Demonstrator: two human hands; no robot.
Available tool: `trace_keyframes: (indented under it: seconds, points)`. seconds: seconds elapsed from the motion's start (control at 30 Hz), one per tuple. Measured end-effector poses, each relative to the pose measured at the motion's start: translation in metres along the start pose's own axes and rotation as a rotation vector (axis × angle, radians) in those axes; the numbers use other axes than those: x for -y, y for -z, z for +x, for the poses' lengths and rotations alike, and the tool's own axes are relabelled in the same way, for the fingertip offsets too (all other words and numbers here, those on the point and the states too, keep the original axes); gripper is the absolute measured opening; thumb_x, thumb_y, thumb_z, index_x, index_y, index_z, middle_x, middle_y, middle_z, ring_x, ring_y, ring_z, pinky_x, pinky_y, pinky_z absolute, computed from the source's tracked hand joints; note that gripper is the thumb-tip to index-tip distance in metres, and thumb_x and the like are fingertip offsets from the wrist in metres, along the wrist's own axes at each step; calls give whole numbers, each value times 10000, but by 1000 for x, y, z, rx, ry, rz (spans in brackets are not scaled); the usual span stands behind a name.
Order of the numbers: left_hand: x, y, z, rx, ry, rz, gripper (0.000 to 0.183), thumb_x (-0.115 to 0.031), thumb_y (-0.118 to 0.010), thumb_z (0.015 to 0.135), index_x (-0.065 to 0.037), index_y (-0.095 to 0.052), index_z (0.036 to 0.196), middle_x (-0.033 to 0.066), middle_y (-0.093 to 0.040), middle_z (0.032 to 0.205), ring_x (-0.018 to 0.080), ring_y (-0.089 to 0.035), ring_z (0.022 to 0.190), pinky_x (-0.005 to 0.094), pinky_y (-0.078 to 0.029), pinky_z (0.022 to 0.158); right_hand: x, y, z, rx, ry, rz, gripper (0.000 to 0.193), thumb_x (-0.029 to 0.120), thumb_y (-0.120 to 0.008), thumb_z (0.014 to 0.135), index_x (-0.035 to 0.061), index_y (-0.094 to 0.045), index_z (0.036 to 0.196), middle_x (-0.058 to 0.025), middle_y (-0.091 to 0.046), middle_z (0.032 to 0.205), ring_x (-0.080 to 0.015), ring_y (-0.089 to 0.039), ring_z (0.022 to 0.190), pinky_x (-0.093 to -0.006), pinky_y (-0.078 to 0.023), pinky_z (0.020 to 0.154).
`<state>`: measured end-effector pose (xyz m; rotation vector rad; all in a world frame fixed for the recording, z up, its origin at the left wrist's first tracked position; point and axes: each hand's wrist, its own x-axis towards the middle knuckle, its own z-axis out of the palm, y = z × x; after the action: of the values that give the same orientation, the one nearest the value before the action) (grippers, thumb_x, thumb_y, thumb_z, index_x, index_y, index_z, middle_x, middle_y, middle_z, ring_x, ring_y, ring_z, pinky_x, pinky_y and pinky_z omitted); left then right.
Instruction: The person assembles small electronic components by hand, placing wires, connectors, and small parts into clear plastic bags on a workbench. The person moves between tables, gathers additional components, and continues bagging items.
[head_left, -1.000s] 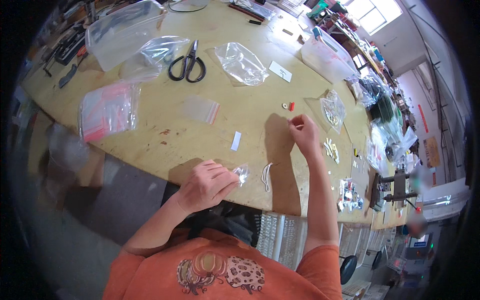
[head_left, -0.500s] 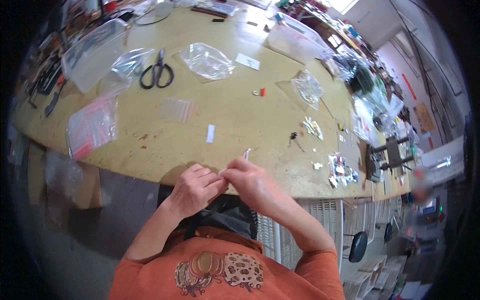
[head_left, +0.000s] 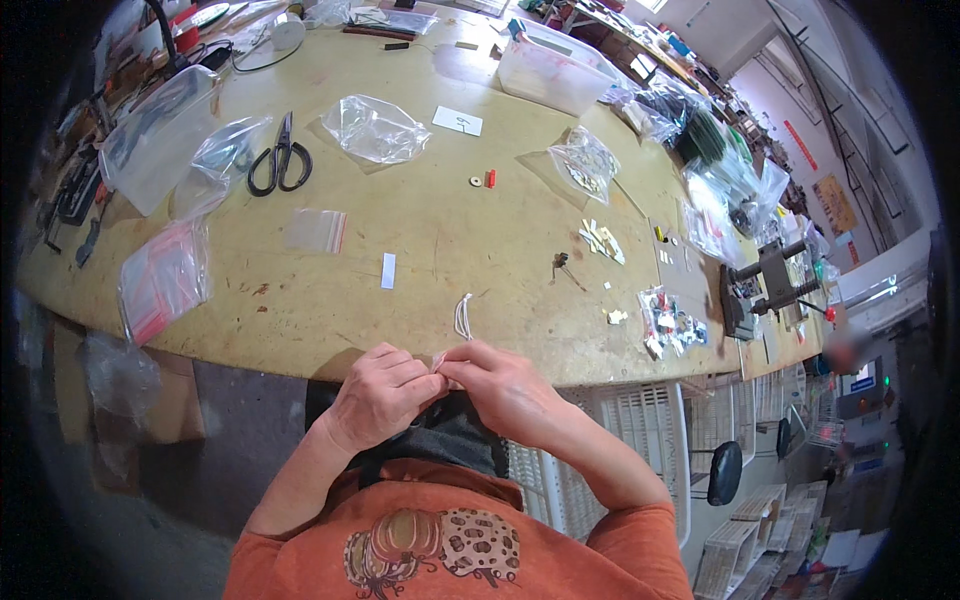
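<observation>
Head view: both hands meet just off the near edge of the round wooden table (head_left: 430, 250), over the lap. The left hand (head_left: 385, 395) is curled nearly closed, fingertips pinched together, and the right hand (head_left: 500, 385) is curled the same way — both pinch one small clear bag (head_left: 440, 362) between them, held close to the body, likely so the tiny piece can be worked with both sets of fingertips. What is inside the bag is too small to tell.

Places from the table's near edge: a small white cord loop (head_left: 463, 316) lies just inside that edge, right above the hands and within easy reach. A white paper strip (head_left: 388, 270) sits a little further in, to the left of the loop. A flat clear bag with a red stripe (head_left: 316, 231) lies beyond the strip. The black-handled scissors (head_left: 281, 160) rest well in, toward the far left, blades closed. A crumpled clear bag (head_left: 375, 128) lies mid-table at the far side. A bundle of red-striped bags (head_left: 165, 280) hangs at the left edge. Small cream parts (head_left: 601, 239) and a dark clip (head_left: 562, 266) are scattered to the right — laid out in loose groups, seemingly sorted by kind.
</observation>
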<state>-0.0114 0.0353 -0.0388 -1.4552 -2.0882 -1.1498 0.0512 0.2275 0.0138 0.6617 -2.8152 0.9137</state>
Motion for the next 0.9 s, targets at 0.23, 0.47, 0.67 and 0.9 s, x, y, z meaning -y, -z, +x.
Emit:
trace_keyframes:
  seconds: [0.23, 0.47, 0.67, 0.9]
  points:
    - [-6, 11, 9, -78, 111, -297, 106, -82, -731, 773, -90, -634, 813, 24, -599, 699, 213, -586, 642, 331, -442, 623, -91, 44, -3, -523, -406, -166, 131, 14, -630, 848, 13, -662, 976, -156, -630, 885, -261, -645, 701, -341, -519, 664]
    - [-11, 15, 19, -8, 92, -205, 118, -77, -742, 762, -90, -640, 821, 37, -611, 703, 227, -589, 645, 337, -440, 627, -166, 49, -11, -469, -600, -265, 165, 128, -689, 830, 32, -664, 961, -145, -630, 920, -299, -654, 762, -382, -519, 728]
    - [-10, 12, 20, -12, 127, -156, 125, -85, -746, 759, -97, -629, 802, 34, -606, 702, 225, -582, 648, 333, -430, 623, -183, 45, -15, -480, -536, -300, 153, 101, -686, 807, 22, -659, 936, -155, -631, 887, -300, -653, 781, -369, -523, 711]
    - [-11, 6, 17, -72, 97, -54, 157, -62, -767, 719, -98, -640, 805, 20, -586, 686, 212, -575, 647, 335, -432, 640, -54, 50, -9, -590, -555, 1206, 119, 3, -600, 882, 13, -614, 999, -107, -675, 905, -138, -616, 717, -260, -506, 694]
